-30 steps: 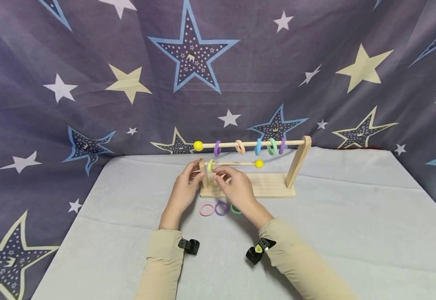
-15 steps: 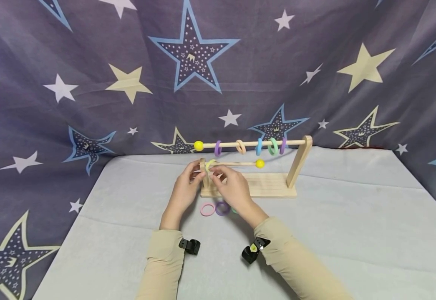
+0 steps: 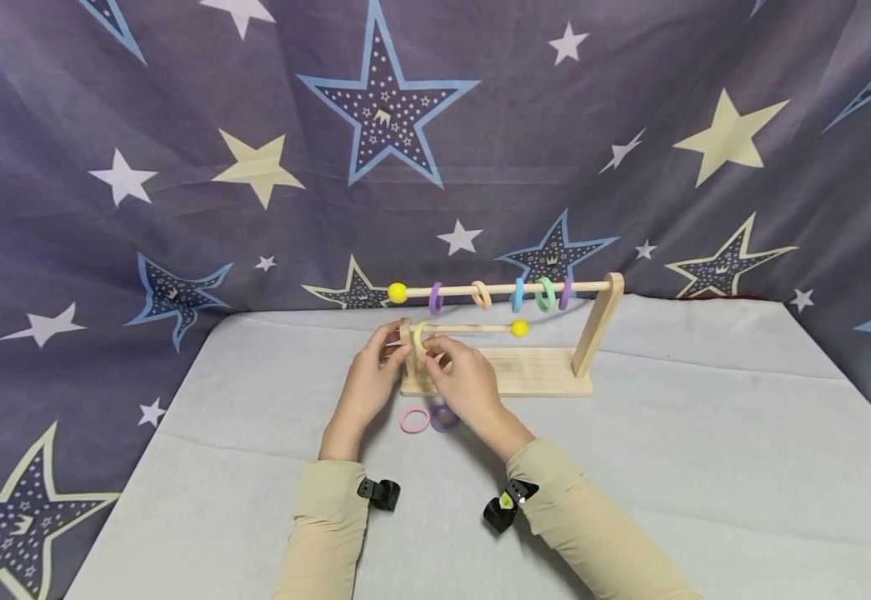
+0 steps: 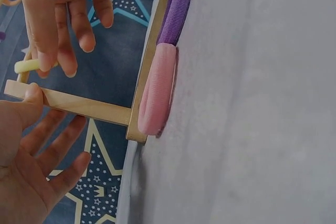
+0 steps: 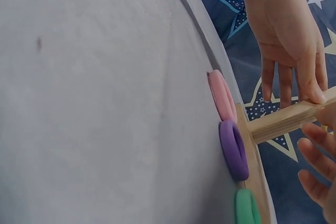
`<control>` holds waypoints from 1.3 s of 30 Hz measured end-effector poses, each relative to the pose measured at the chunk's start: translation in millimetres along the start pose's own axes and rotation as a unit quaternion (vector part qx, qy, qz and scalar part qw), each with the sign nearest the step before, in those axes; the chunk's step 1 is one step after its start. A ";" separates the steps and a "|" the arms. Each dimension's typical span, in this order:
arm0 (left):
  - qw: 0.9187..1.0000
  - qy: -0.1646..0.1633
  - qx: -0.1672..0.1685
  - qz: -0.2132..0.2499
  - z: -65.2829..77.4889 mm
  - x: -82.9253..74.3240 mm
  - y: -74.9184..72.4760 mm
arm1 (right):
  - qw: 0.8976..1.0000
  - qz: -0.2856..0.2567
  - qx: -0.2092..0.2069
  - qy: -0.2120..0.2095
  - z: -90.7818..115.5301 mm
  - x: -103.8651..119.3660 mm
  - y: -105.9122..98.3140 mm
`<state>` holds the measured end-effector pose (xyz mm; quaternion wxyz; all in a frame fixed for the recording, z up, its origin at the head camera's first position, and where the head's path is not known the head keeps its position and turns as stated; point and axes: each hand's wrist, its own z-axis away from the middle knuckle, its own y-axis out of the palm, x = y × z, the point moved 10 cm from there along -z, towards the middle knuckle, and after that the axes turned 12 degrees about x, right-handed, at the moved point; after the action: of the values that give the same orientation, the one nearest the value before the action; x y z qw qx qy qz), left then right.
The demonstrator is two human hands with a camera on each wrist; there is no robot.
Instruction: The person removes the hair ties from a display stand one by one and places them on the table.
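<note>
A wooden stand (image 3: 543, 371) carries two rods with yellow end balls. My left hand (image 3: 363, 379) grips its short left post (image 4: 89, 107), the thumb on the near side and the fingers behind. Just right of that post, my right hand (image 3: 468, 379) pinches a pale yellow hair tie (image 3: 418, 333) between thumb and fingers. The tie is around the lower rod (image 3: 473, 328), at its post end. On the table before the stand lie a pink hair tie (image 3: 415, 420), a purple hair tie (image 3: 444, 418) and a green hair tie (image 5: 247, 208), which my right hand mostly hides in the head view.
The upper rod (image 3: 593, 286) runs left from the tall right post (image 3: 598, 325). Several hair ties hang on it, among them an orange one (image 3: 481, 295) and a blue one (image 3: 518, 295). A star-patterned cloth (image 3: 495, 125) rises behind the grey-covered table (image 3: 705, 467).
My right hand has shifted slightly left, bringing the yellow hair tie closer to the short post. It now covers more of the green tie. The left hand stays at the post.
</note>
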<state>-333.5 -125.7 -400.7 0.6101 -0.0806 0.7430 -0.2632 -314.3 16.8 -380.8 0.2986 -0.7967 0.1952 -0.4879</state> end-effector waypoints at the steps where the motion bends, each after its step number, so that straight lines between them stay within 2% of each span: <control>1: 1.000 0.000 0.000 0.000 0.1 0.0 -0.1 | 1.000 0.000 -0.003 -0.002 0.6 0.1 -0.8; 11: 1.000 0.000 -0.004 -0.005 -1.0 0.2 -1.9 | 1.000 -0.007 -0.024 -0.005 1.4 1.1 -14.6; 24: 1.000 0.000 -0.002 -0.002 -1.8 -0.4 -0.5 | 0.999 -0.015 -0.043 0.002 11.2 -11.1 -32.1; 39: 1.000 -0.007 -0.003 -0.003 -0.9 0.0 0.5 | 0.997 -0.028 -0.064 0.029 26.0 -24.6 -52.4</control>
<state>-334.3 -125.0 -400.8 0.6143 -0.0866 0.7392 -0.2621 -301.1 78.2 -371.1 0.2271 -0.8048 0.2123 -0.5057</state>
